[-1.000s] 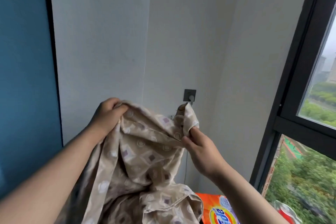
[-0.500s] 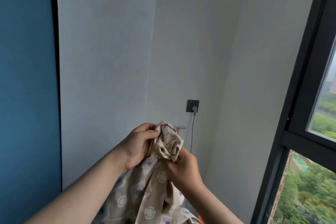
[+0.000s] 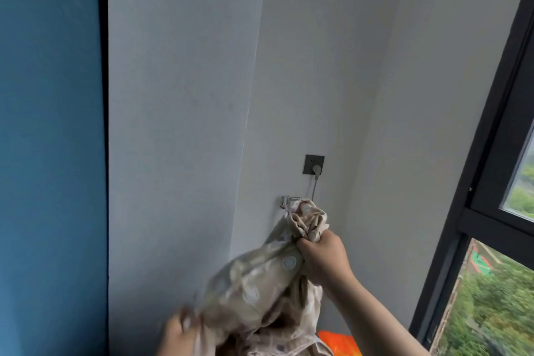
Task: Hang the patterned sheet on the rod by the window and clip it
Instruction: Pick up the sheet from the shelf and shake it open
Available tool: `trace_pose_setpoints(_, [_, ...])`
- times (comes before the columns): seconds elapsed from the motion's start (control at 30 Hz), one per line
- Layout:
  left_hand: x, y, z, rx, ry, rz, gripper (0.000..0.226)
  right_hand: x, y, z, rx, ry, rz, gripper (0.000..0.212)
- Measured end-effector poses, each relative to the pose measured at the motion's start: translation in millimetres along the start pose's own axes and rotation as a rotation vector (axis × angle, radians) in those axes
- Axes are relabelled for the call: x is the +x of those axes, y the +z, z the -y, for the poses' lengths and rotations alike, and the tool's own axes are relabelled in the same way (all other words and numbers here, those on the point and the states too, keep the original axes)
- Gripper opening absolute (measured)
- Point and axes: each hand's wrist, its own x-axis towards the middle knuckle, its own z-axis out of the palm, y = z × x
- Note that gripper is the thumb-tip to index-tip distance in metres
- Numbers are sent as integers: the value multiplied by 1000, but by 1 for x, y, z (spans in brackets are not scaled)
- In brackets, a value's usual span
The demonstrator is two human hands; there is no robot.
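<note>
Half a second ago the two hands were together on one bunch of cloth; now they are apart. The left hand (image 3: 176, 334) has dropped low and to the left, smeared by motion, and it lies against the lower folds of the sheet (image 3: 257, 283). Whether it pinches the cloth or only touches it, I cannot tell. The right hand (image 3: 322, 259) stays up, fist clamped round the gathered end.

My reading is that the left hand is running down the cloth to find an edge or corner, so the sheet can be spread before it goes over anything. No rod and no clip show here, so hanging is not yet begun.

The sheet is held in the air in front of the wall, crumpled rather than flat. Its long axis runs on a slant from the left hand up and right to the right hand. The bunched tip above the fist points up toward the wall, just below the bracket (image 3: 289, 202) and socket (image 3: 314, 165), and the rest sags out of view beside an orange packet (image 3: 339, 341).
</note>
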Motion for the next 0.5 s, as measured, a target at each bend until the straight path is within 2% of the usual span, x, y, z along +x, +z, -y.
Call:
trace_pose_setpoints(0.03, [0,-3,-15,-38,53,-30,13,0,-2,-2,-83,-21,21,9])
trace_pose_setpoints(0.13, [26,-8,-92,-121,192,-37,18,-5,-7,5,-245,-97,51,26])
trace_pose_setpoints(0.23, [39,13,-170,-261,259,69,26,-22,-14,22,-16,-311,205,52])
trace_pose_setpoints(0.3, [32,36,-200,-332,234,222,27,-36,-8,33,86,-445,324,77])
trace_pose_setpoints(0.37, [18,53,-218,-423,116,486,24,-45,-3,40,34,-519,248,94])
trace_pose_setpoints(0.4, [10,58,-225,-455,47,609,26,-46,-2,43,37,-525,138,87])
trace_pose_setpoints(0.43, [2,60,-229,-449,16,688,29,-46,-3,45,78,-523,39,71])
trace_pose_setpoints(0.5, [-6,51,-225,-445,46,768,31,-46,-8,44,86,-473,-35,51])
